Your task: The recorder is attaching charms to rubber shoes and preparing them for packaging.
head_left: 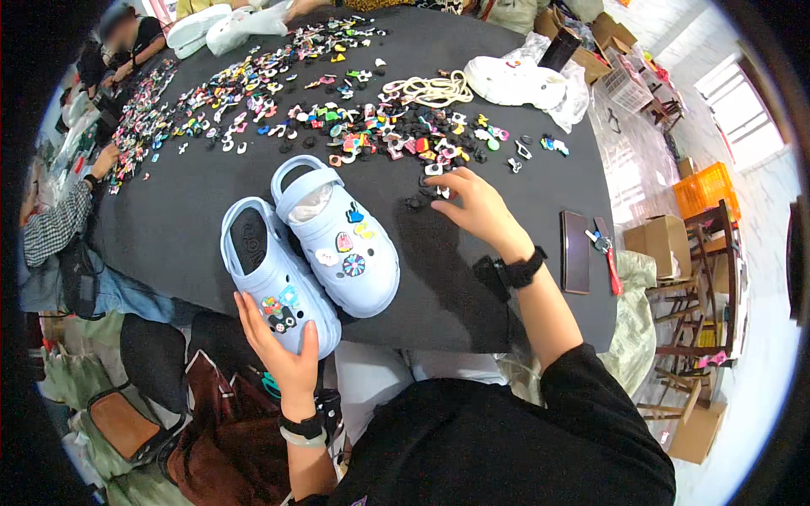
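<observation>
My left hand (283, 354) cups the toe of the nearer pale blue clog (274, 282), grip open, at the black worktop's (169, 219) near edge. The 2nd clog (337, 240) lies touching beside it. My right hand (477, 207) reaches into small black charms (419, 201), fingers curled loosely; I cannot tell whether they pinch 1.
</observation>
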`<act>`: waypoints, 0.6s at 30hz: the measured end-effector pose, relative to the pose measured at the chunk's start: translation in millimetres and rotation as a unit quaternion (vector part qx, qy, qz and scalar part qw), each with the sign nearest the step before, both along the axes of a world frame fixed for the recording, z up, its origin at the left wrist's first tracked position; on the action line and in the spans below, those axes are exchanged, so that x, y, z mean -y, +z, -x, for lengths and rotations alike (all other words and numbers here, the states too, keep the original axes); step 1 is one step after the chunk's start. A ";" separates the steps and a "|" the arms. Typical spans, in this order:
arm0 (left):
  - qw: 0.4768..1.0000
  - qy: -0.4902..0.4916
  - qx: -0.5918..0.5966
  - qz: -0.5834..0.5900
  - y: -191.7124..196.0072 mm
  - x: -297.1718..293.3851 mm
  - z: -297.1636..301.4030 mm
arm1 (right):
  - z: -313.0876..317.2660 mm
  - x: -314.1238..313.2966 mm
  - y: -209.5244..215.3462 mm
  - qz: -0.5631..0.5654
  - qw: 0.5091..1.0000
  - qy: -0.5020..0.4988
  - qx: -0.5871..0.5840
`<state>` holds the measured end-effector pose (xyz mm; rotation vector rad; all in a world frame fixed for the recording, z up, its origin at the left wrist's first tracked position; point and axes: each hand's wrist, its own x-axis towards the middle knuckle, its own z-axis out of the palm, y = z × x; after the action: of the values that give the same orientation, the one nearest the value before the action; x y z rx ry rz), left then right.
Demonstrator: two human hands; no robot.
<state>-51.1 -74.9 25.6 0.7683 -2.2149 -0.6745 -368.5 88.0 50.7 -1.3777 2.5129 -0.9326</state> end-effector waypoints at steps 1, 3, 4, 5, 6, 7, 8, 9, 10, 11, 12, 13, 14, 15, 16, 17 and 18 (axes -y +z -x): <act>1.000 0.013 -0.001 -0.003 0.4 -1.1 0.7 | 3.6 5.2 -2.3 -0.004 1.000 0.022 -0.015; 1.000 0.025 -0.007 -0.013 3.8 -6.2 6.7 | 11.1 15.9 -32.2 -0.007 0.997 0.053 -0.047; 1.000 0.022 -0.009 -0.013 3.6 -7.7 9.7 | 15.6 17.0 -39.8 -0.013 0.993 0.084 -0.079; 0.999 0.030 -0.008 -0.014 3.2 -6.9 8.9 | 16.6 21.4 -32.4 -0.048 0.996 0.077 -0.007; 0.999 0.038 -0.007 -0.015 2.1 -6.6 7.9 | 13.9 21.7 -30.8 -0.044 0.996 0.081 -0.009; 0.999 0.037 -0.014 -0.013 -0.2 -6.6 5.8 | 8.5 18.8 -28.9 0.012 0.996 0.063 0.060; 0.999 0.036 -0.017 -0.012 -2.8 -6.7 8.1 | 5.5 11.8 -28.7 0.065 0.989 0.041 0.128; 0.999 0.034 -0.018 -0.007 -3.7 -5.6 5.7 | -2.5 8.9 -23.4 0.067 0.988 0.048 0.129; 0.999 0.031 -0.020 -0.002 -3.9 -4.4 3.8 | -9.5 2.6 -17.6 0.143 0.933 0.052 0.325; 0.999 0.031 -0.019 -0.002 -3.4 -4.3 3.6 | -18.2 -6.1 -7.2 0.211 0.836 0.048 0.504; 0.999 0.031 -0.014 -0.002 -3.6 -3.3 3.6 | -27.1 -13.1 -0.2 0.212 0.835 0.046 0.505; 0.999 0.032 -0.009 -0.001 -4.1 -1.8 3.5 | -35.4 -19.5 6.6 0.224 0.800 0.075 0.552; 1.000 0.028 -0.006 -0.002 -4.6 -1.4 3.8 | -42.3 -27.6 12.8 0.236 0.762 0.102 0.595; 1.000 0.026 -0.010 0.001 -5.7 -0.2 3.6 | -48.5 -32.3 16.4 0.238 0.751 0.114 0.605; 1.000 0.025 -0.015 0.004 -6.7 1.5 3.4 | -52.1 -36.0 16.7 0.240 0.749 0.111 0.607; 1.000 0.023 -0.012 0.009 -6.8 2.5 3.4 | -55.3 -39.0 16.1 0.253 0.717 0.139 0.634; 1.000 0.023 -0.008 0.010 -6.6 0.6 3.3 | -58.3 -42.0 14.5 0.265 0.683 0.168 0.659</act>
<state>-54.4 -75.5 19.0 0.7984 -2.1791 -0.6332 -310.1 130.0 65.3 -0.6343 0.8807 -1.7280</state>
